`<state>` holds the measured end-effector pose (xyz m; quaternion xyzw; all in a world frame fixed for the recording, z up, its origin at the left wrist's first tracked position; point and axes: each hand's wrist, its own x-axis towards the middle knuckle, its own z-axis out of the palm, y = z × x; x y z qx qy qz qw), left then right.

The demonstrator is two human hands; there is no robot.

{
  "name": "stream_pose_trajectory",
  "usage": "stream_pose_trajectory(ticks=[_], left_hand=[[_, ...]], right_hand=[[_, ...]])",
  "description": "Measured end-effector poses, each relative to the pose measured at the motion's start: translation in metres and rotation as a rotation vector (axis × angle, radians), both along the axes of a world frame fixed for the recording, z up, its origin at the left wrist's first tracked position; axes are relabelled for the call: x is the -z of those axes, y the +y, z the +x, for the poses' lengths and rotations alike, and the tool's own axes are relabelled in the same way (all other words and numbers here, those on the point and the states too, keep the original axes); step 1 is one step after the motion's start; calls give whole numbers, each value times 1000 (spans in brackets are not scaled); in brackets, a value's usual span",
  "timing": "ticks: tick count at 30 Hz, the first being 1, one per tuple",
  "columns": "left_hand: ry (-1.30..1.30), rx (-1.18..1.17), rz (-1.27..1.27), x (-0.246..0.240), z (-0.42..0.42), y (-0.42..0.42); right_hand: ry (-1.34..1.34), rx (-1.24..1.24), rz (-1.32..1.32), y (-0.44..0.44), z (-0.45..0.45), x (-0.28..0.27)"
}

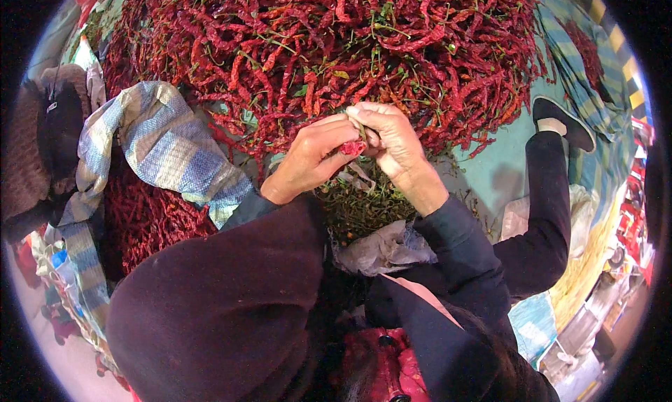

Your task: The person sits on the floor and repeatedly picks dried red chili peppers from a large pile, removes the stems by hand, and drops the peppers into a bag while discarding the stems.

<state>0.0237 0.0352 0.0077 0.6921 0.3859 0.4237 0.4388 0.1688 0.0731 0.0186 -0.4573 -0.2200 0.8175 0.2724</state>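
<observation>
My left hand (317, 152) is closed around a red chili pepper (353, 148), whose wrinkled end shows between thumb and fingers. Against it, the bent fingers of my right hand (394, 137) pinch at a greenish stem by the chili. The two hands meet at the near edge of a large heap of dried red chilies (336, 50), many with green stems. Below the hands lies a pile of loose stems (362, 205), partly covered by crumpled clear plastic (386, 247).
On the left, a striped woven sack (173, 134) lies beside more red chilies (157, 223). A brown fuzzy item with a zip (42, 139) is at far left. My dark-trousered leg (548, 207) and black shoe (567, 123) rest on the right, near a striped sheet (598, 81).
</observation>
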Motion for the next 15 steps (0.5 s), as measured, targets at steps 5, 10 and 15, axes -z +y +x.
stream_pose_trajectory(ticks=[5,10,15], left_hand=[[47,78,88,0,11,-9],[-488,-187,-680,6,2,-16],[-713,-259,-742,15,11,-18]], right_hand=[[246,236,22,16,9,6],[-45,-32,261,17,30,-2],[-533,-1060,787,20,76,-6]])
